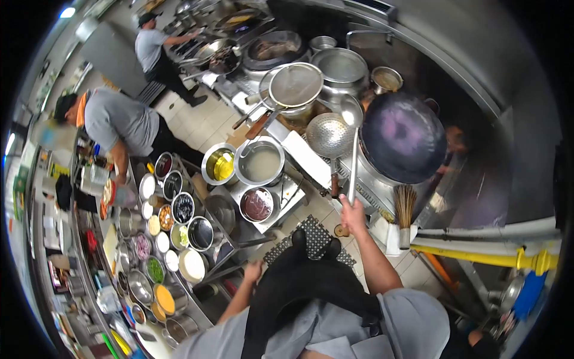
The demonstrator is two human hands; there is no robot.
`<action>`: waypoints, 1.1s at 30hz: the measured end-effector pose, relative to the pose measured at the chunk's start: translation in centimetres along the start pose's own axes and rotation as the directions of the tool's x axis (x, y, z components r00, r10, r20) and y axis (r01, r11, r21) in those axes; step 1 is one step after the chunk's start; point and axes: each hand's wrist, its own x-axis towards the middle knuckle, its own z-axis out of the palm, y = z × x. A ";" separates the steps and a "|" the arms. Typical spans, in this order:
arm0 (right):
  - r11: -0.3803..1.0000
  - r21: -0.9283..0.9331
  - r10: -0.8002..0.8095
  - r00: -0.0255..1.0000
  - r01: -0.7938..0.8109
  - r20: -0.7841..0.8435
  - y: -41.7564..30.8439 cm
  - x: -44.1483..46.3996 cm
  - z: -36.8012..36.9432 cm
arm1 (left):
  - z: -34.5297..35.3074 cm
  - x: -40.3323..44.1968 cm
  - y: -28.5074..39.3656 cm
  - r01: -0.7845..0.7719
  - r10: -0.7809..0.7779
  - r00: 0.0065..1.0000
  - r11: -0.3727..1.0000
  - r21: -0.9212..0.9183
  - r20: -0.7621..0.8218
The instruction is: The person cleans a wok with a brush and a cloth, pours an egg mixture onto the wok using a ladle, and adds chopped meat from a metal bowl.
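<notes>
My right hand (353,215) is closed around the handle of a long metal ladle (354,161). The ladle's bowl points away from me, between a perforated strainer (330,135) and a large dark wok (403,139). The strainer's wooden handle ends close to my right hand. Low at my side, my left hand (253,271) has its fingers curled, and no held object shows in it. It is near the steel prep counter with its pots and bowls.
A bamboo brush (405,209) stands right of my right hand. Pots of yellow oil (223,165), cloudy liquid (259,164) and dark red sauce (258,204) sit to the left. Ingredient bowls crowd the counter. Two co-workers (122,122) (152,51) stand at the left. A yellow pipe (478,255) runs right.
</notes>
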 end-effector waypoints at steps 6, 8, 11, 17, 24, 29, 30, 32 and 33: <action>0.979 0.021 0.195 0.967 -0.201 0.163 -0.2 -3.1 -3.3 | -6.9 9.2 12.6 -0.446 0.433 0.894 0.884 0.136 0.118; 0.985 0.052 0.143 0.953 -0.163 0.266 1.0 -5.4 -4.2 | -7.1 10.5 16.0 -0.377 0.354 0.877 0.926 0.010 0.326; 0.988 0.073 0.103 0.925 -0.139 0.366 1.5 -8.7 -2.2 | -6.6 11.1 20.8 -0.412 0.409 0.779 0.905 -0.105 0.475; 0.997 0.037 0.053 0.951 -0.067 0.305 -1.7 -8.6 10.7 | -4.6 13.1 20.4 -0.377 0.239 0.754 0.920 0.105 0.612; 0.991 0.024 -0.135 0.970 0.132 0.203 -6.3 -6.7 18.2 | -6.5 16.4 20.9 -0.270 0.478 0.770 0.844 -0.464 0.422; 0.965 -0.108 -0.243 0.969 0.238 -0.035 -9.1 -4.8 16.9 | -18.0 18.9 31.5 -0.125 0.479 0.874 0.383 -0.915 0.082; 0.961 -0.109 -0.261 0.964 0.254 -0.052 -9.8 -4.6 16.6 | -20.1 20.8 33.6 -0.125 0.508 0.860 0.313 -0.941 0.054; 0.946 -0.205 -0.286 0.947 0.253 -0.150 -11.3 -4.1 16.4 | -23.5 23.6 38.3 0.003 0.517 0.818 0.436 -0.900 0.253; 0.933 -0.246 -0.310 0.935 0.263 -0.175 -11.9 -3.8 16.3 | -24.6 23.2 40.3 0.034 0.552 0.749 0.519 -0.854 0.365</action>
